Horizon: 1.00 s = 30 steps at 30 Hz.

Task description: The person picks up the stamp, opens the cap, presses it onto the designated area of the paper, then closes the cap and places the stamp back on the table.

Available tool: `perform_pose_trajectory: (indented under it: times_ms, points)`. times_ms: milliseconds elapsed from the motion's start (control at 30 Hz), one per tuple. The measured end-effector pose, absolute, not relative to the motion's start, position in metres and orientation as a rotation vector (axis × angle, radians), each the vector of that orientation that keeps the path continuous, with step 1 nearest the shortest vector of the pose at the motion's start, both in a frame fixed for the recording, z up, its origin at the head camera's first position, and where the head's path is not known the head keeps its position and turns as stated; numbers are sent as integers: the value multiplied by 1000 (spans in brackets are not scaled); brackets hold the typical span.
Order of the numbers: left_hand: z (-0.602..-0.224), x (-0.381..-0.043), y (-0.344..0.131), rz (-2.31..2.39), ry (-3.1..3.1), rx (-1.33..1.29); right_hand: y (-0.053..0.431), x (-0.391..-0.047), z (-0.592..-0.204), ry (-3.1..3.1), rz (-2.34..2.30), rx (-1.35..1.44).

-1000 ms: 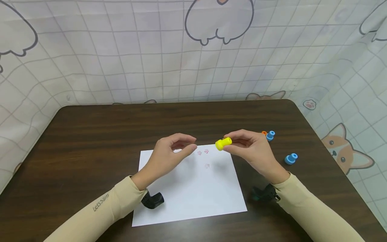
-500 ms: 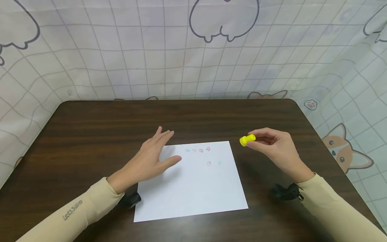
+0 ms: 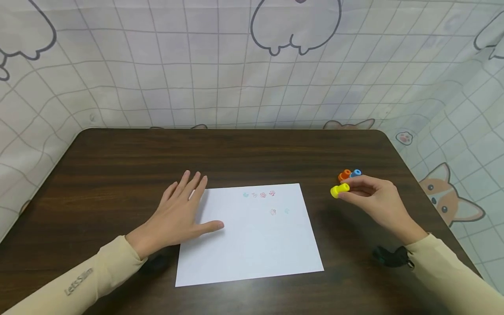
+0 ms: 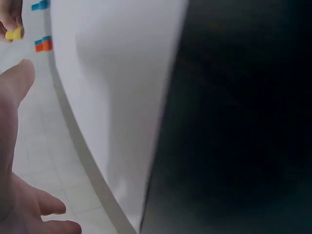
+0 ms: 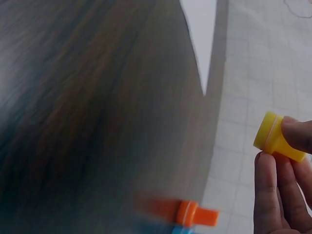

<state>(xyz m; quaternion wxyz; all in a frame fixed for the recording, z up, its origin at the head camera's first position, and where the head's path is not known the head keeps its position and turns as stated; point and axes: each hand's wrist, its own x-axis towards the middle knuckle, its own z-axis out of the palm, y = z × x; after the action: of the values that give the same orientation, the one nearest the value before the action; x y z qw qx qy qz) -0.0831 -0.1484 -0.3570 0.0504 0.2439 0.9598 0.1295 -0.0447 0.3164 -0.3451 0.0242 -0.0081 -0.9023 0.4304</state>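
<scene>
My right hand [image 3: 379,203] pinches a small yellow stamp [image 3: 340,190] between thumb and fingertips, in the air right of the paper. The right wrist view shows this yellow stamp [image 5: 269,134] tilted, its wide end pointing away from the hand. Over the left edge of the white paper [image 3: 252,245] lies my left hand [image 3: 177,216], fingers spread and thumb out, holding nothing; whether it touches the sheet is hard to tell. Small red and teal prints [image 3: 263,195] stand along the paper's top, with a couple more below them at the right.
An orange stamp [image 3: 344,174] stands beside a blue stamp [image 3: 356,173] just beyond the right hand. Another blue stamp [image 4: 39,6] shows in the left wrist view. The dark wooden table [image 3: 118,166] meets a patterned cloth [image 3: 220,78] behind it.
My right hand has carried the yellow stamp rightward, away from the paper toward the other stamps. My left hand has moved left and spread its fingers, uncovering the prints.
</scene>
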Motion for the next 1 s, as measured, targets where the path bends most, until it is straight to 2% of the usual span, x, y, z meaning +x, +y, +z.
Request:
perform_pose_trajectory:
  times_ms: [467,1000]
  points:
    - [-365,-73,-165,165,2928,788,339,-37,-355,-2874,1024,-10]
    - [-369,-70,-167,139,2822,805,356,-33,-356,-2993,803,0]
